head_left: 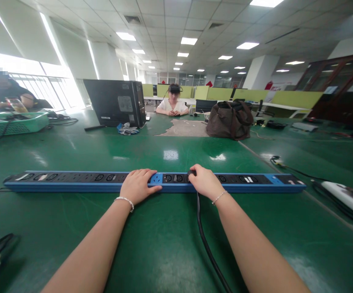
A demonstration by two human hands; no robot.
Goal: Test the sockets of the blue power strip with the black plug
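A long blue and black power strip (81, 187) lies across the green table, with rows of sockets along its top. My left hand (136, 185) grips it left of its middle, thumb along the near edge and fingers over the top, beside a blue socket (156, 178). My right hand (205, 181) is closed round a black plug (191, 174) at a socket right of the middle; my fingers partly cover it, so I cannot tell how deep it sits. From under that hand a black power cord (203, 232) runs down toward the near edge of the view.
Farther back stand a black computer case (115, 103), gloves (128, 129) and a brown bag (230, 120). A green basket (18, 124) with cables is at left. At right lies a white device (347, 199) with cable. One person (173, 101) sits opposite, another (8, 91) at far left.
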